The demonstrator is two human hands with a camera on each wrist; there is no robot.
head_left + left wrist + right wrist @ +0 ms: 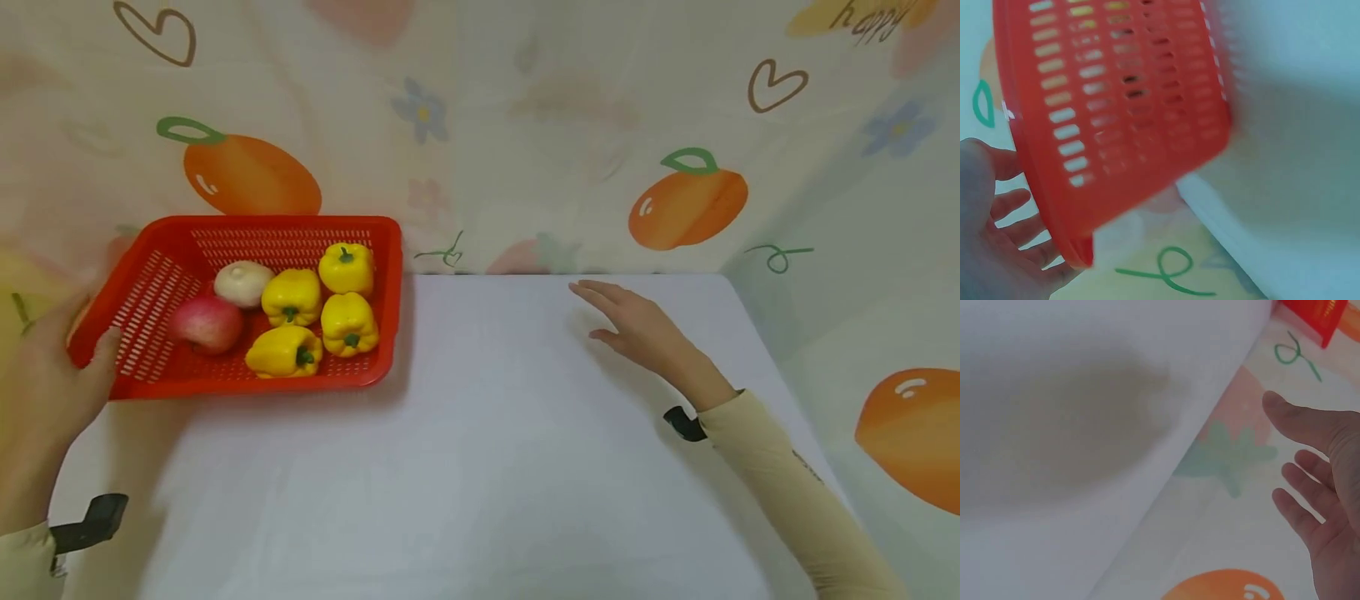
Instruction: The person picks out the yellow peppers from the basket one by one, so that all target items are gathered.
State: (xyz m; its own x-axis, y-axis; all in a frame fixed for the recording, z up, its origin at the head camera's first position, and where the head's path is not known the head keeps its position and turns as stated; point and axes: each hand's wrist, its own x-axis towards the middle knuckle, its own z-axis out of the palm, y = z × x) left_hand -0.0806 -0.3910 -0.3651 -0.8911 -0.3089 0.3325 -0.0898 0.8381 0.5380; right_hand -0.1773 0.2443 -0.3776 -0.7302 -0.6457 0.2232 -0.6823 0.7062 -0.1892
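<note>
At the left of the head view, my left hand (56,375) grips the left rim of a red plastic basket (393,333), thumb at the near side and fingers behind the rim. Its slotted end wall (1147,144) fills much of the left wrist view. Inside lie several yellow bell peppers (348,323), a pale round onion-like vegetable (243,284) and a pink-red round fruit (206,324). Over the right part of the table, my right hand (637,329) is held with fingers extended, thumb apart from them and nothing in it.
The white table (480,467) spreads in front of and right of the basket. Its back edge meets a hanging cloth (525,150) printed with oranges, hearts and flowers, which also covers the right side. Dark camera straps (93,525) sit at both wrists.
</note>
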